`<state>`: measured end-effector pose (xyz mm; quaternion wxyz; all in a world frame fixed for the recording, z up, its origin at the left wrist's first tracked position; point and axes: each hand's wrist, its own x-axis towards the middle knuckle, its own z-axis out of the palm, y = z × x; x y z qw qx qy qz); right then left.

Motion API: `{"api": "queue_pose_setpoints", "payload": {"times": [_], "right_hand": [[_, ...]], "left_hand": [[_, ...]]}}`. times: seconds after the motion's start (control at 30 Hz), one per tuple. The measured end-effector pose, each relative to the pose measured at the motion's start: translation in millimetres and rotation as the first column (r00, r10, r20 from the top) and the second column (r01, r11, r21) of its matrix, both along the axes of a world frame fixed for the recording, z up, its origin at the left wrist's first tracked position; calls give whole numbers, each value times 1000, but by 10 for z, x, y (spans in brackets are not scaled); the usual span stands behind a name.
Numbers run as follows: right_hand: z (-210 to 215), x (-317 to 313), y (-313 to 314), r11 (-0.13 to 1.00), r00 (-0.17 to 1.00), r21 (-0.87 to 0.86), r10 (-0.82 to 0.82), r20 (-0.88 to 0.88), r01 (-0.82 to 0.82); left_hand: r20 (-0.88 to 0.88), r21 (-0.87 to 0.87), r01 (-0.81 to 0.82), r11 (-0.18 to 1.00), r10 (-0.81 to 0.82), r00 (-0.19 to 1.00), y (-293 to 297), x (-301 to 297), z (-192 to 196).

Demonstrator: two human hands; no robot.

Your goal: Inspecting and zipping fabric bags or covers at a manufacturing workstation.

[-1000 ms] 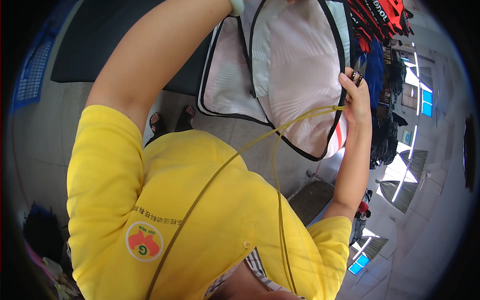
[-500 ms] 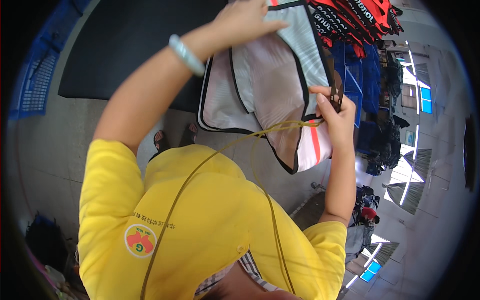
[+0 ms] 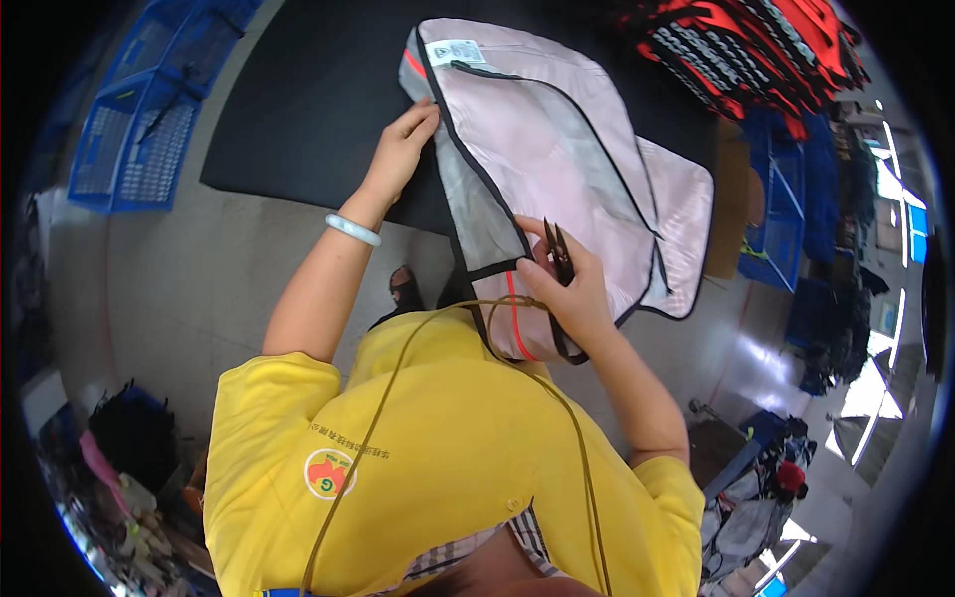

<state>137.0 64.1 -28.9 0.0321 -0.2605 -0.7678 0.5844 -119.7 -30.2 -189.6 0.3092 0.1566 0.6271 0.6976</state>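
A bag turned lining-side out (image 3: 587, 209), pale pink-grey with black bound edges, lies over the edge of the black-topped table (image 3: 308, 109) and hangs toward me. My left hand (image 3: 408, 139) pinches its left bound edge near the far end, beside a white label (image 3: 456, 53). Nearer me, my right hand (image 3: 567, 289) has the dark thread snips (image 3: 559, 254) in its palm, blades pointing away. Its thumb and fingers also grip a bound corner, by a red stripe (image 3: 514, 298). A brown cord (image 3: 408, 343) runs from around my neck to my right hand.
Red-and-black printed pieces (image 3: 746, 60) are piled at the table's far right. Blue plastic crates (image 3: 139, 139) stand on the floor at left, and another blue crate (image 3: 776, 214) stands at right beside a cardboard box (image 3: 728, 199). Dark goods (image 3: 129, 438) lie at lower left.
The bag has been swung round and spread out, with more lining and the label showing. My left hand has come back toward me onto its edge; my right hand has moved left, keeping the snips.
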Motion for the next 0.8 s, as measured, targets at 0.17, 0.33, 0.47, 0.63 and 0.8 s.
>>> {"api": "queue_pose_setpoints", "payload": {"times": [0.17, 0.33, 0.47, 0.63, 0.8], "right_hand": [[-651, -129, -306, 998, 984, 54, 49, -169, -41], [-923, -110, -509, 986, 982, -127, 89, -165, -111], [-736, 131, -373, 935, 992, -333, -127, 1, 120], [-259, 1119, 304, 987, 991, 156, -29, -127, 48], [-278, 1681, 951, 828, 923, 415, -372, -96, 377]], "left_hand": [[230, -142, 136, 981, -101, 968, -347, 143, 67], [264, -187, 75, 980, -23, 964, -527, 304, -40], [272, -171, 18, 985, 29, 962, -508, 359, -218], [238, -174, -207, 963, 245, 940, -192, -98, -159], [-55, -171, -414, 894, 411, 910, 378, -518, -347]]}}
